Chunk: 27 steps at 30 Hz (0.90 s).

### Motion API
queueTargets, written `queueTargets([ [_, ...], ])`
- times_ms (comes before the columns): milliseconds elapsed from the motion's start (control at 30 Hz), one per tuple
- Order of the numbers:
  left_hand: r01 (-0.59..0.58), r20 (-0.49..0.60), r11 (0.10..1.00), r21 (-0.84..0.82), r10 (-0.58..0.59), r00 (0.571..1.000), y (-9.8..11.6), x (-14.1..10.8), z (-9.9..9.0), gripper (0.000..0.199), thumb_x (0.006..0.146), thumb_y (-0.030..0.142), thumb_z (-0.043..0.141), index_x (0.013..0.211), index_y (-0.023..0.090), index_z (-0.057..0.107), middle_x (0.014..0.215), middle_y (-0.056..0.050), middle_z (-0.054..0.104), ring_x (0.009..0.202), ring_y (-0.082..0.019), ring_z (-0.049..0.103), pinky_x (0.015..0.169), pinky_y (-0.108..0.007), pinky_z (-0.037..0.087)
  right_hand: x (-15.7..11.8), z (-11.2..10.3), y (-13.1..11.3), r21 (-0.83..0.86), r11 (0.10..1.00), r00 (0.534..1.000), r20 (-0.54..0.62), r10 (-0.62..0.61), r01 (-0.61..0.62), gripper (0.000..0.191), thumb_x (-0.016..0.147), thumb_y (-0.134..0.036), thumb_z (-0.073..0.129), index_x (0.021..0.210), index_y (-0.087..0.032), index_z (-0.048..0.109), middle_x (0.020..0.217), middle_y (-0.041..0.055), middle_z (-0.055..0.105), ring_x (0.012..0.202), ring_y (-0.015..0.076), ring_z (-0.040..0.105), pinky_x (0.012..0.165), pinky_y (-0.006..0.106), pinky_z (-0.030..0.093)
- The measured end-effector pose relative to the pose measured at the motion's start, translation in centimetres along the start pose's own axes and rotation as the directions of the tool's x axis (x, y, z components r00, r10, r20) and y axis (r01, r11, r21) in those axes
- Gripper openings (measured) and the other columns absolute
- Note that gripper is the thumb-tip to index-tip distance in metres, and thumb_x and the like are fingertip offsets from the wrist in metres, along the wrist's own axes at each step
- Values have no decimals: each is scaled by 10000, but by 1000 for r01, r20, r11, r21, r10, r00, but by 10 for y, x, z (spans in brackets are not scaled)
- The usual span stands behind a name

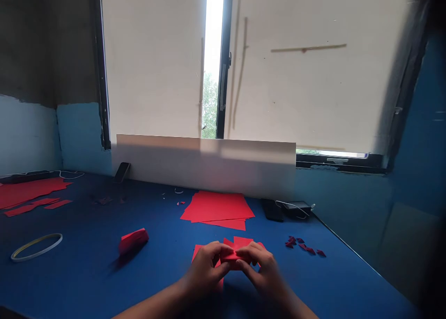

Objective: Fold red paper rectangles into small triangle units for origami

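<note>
Between my hands is a small folded piece of red paper [232,256], low in the middle of the head view. The fingers and thumb of my left hand [206,268] pinch its left side. My right hand [262,268] pinches its right side, with the fingertips of both hands close together on top. More red paper pieces [243,241] lie on the blue table behind and beside my hands, partly hidden by them.
Red sheets [218,206] are stacked beyond my hands. A folded red piece [133,241] and a white ring [36,248] are at left. Small dark red scraps [306,248], a black phone [272,210] and a cabled black box [296,209] lie at right.
</note>
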<state>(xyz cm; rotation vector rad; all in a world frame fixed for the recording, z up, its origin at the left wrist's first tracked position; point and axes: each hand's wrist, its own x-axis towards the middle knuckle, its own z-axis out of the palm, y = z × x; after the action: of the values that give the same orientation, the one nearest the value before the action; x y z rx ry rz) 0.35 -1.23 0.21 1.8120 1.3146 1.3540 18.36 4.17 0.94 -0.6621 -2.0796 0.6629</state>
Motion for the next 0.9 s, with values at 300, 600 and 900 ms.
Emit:
queueTargets([
  [300,-80,-11,982,170,83,996,6,-1,-3,189,803,350,653,780,180,732,828,-44,532,773,-149,519,708,-250,428,-2,-1,-6,-115,989,993,78,-89,98,194,860,-355,593,827,-225,734,739,45,628,706,186,570,687,312,428],
  [600,-1,87,988,154,-12,996,9,-8,-2,273,890,380,515,824,151,648,728,-28,619,639,-128,523,596,-231,386,-4,-1,-12,-141,989,996,76,-42,53,205,875,-313,552,750,-193,662,710,30,651,672,173,550,681,306,393],
  [900,-1,93,987,162,-14,996,11,-7,-2,196,850,284,554,750,140,642,681,-21,604,640,-129,508,587,-225,371,-6,1,-19,-115,993,992,122,26,-12,133,833,-223,561,743,-185,651,713,22,641,669,165,550,656,284,399],
])
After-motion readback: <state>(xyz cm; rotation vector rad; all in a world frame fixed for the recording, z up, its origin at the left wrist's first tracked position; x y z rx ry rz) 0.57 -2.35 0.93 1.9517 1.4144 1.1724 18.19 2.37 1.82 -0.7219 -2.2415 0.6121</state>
